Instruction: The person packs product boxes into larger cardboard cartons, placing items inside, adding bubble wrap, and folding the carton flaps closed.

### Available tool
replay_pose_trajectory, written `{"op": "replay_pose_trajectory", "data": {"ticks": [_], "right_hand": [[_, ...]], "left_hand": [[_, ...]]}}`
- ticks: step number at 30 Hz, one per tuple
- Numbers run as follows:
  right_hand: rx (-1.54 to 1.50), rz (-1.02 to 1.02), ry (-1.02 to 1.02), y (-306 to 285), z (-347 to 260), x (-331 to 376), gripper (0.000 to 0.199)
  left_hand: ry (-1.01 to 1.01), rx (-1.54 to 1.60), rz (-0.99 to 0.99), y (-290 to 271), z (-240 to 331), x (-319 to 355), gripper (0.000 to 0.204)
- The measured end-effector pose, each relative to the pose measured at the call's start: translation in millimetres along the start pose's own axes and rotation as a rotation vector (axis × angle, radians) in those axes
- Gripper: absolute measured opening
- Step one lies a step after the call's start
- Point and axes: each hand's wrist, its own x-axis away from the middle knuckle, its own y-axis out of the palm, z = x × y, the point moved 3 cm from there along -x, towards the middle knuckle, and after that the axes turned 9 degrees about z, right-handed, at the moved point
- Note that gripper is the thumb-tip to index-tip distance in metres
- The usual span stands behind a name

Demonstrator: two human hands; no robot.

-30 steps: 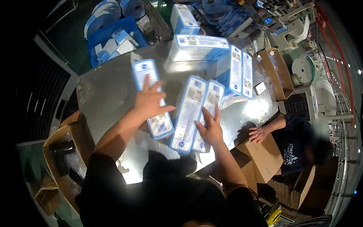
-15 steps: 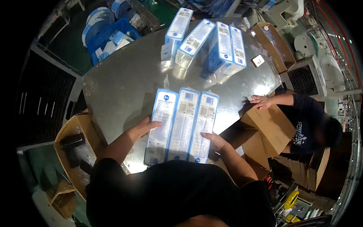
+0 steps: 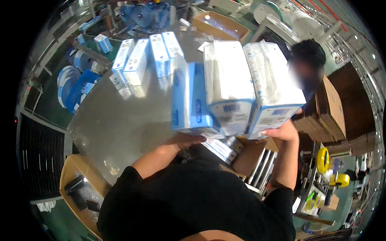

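Three blue-and-white boxes [image 3: 230, 72] are lifted side by side and tilted between my hands. My left hand [image 3: 188, 140] presses the lower edge of the leftmost box. My right hand [image 3: 284, 131] grips the lower corner of the rightmost one, its thumb on the printed end. White faces show on the right two boxes. Under them, partly covered by them, is a brown carton [image 3: 246, 157] with flat pale-edged items at its side. Farther off, several similar boxes [image 3: 160, 56] stand on the metal table [image 3: 116, 132].
A person [image 3: 309, 52] is close behind the raised boxes at the right. An open carton [image 3: 74, 166] stands at the left, and another carton [image 3: 219, 27] lies at the table's far end. Yellow tape rolls [image 3: 323, 160] and stacked cardboard [image 3: 331, 106] are at the right.
The three boxes have left the table, rising and swinging right with both my hands. My view has turned right. The co-worker's hand on the carton is now hidden.
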Motion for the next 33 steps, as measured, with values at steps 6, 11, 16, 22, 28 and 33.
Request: {"op": "replay_pose_trajectory", "data": {"ticks": [6, 11, 16, 22, 28, 33], "right_hand": [[0.347, -0.158, -0.005, -48.9, 139.6, 56.7, 0.092], [1.025, -0.088, 0.026, 35.6, 271.6, 55.1, 0.089], [1.200, -0.440, 0.490, 92.4, 330.4, 56.1, 0.132], [1.058, 0.022, 0.068, 106.2, 295.9, 51.0, 0.073], [1.092, -0.176, 0.120, 172.8, 217.9, 91.2, 0.034], [1.156, -0.205, 0.033, 195.5, 231.1, 115.9, 0.018]], "left_hand": [[-0.846, 0.169, -0.275, 68.5, -51.8, 75.4, 0.071], [-0.491, -0.131, 0.352, 22.2, -49.9, 110.2, 0.047], [-0.384, -0.473, 0.648, -19.3, -6.7, 144.2, 0.039], [-0.125, -0.926, 1.522, -273.4, -62.1, 366.3, 0.035], [-1.240, -1.338, 1.350, -330.4, -147.6, 530.3, 0.032], [-1.334, -1.122, 1.087, -315.9, -219.4, 566.9, 0.024]]}}
